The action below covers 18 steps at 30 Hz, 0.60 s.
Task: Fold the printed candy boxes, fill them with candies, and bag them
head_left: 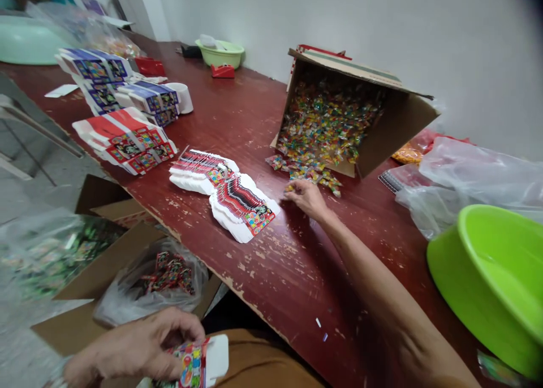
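My left hand (139, 343), low over my lap, is closed around a small printed candy box (194, 365) whose white end flap stands open. Over the table, my right hand (311, 200) pinches a small yellowish wrapped candy (290, 188) between its fingertips. Just beyond it, many wrapped candies (328, 122) spill from a cardboard carton (396, 130) lying on its side. Left of my right hand, flattened red and white candy boxes (244, 210) lie fanned out in two overlapping rows. What the left hand's box contains is hidden.
Banded stacks of red boxes (127, 139) and blue boxes (104, 74) stand at the table's far left. A bright green basin (479, 286) sits at right, near plastic bags (462, 173). Below the table edge, an open carton holds a bag of filled packets (169, 275).
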### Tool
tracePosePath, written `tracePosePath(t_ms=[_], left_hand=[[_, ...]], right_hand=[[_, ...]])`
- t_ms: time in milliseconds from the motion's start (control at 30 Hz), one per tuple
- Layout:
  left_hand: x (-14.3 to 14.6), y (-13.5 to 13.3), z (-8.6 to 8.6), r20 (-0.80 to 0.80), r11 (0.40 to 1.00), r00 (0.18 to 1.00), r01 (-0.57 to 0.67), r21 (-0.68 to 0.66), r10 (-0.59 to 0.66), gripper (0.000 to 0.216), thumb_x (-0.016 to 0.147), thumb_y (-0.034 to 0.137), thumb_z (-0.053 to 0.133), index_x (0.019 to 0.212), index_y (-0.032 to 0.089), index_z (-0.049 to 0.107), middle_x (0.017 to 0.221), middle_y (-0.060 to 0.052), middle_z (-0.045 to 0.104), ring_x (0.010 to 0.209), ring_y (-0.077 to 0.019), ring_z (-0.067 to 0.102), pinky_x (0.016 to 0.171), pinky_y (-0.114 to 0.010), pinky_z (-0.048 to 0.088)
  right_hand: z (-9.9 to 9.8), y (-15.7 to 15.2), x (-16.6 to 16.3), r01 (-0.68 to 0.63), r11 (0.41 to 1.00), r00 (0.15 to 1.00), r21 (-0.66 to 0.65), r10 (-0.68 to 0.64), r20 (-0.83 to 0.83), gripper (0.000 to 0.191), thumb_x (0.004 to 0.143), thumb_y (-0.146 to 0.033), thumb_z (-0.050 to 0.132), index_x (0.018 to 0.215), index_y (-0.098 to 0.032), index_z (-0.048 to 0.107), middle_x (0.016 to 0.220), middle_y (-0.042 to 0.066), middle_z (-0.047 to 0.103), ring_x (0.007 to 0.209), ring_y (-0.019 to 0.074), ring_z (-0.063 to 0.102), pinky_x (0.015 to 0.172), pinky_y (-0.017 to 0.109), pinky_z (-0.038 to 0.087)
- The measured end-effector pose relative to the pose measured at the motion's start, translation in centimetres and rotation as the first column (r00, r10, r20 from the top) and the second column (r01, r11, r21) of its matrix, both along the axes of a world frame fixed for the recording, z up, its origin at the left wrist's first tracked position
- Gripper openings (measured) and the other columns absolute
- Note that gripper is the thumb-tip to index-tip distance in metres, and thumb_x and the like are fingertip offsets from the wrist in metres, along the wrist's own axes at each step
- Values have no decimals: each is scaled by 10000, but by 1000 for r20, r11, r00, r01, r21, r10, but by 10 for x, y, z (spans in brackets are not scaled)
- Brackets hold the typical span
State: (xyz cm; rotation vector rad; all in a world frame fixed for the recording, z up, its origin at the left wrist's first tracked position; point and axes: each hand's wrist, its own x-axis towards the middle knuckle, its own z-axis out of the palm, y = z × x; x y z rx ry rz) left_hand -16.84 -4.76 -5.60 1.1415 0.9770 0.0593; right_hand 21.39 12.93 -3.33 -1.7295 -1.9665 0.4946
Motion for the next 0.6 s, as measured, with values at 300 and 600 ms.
tracePosePath(t_ms=[300, 600], left_hand=[[72, 15, 33, 310, 944, 899, -330, 16, 309, 242, 874, 320, 606, 1073, 208, 525, 948, -42, 675, 745, -164, 663, 671, -259, 476], [107, 11, 43, 141, 897, 978, -196, 396, 152, 293, 773, 146, 513, 1058, 212, 502, 783, 47, 537, 608, -113, 517, 573, -239, 445]], right_hand=[[27, -127, -44, -358, 934, 737, -20, 270, -619, 272, 941, -376, 593, 1139, -241, 722, 1011, 46, 688, 891, 175, 627, 775, 306, 499], [36, -148, -63, -527, 840, 784, 126, 539, -308, 88, 928, -159, 612, 905, -184, 693, 881, 57, 661, 804, 164, 609, 737, 296, 487]])
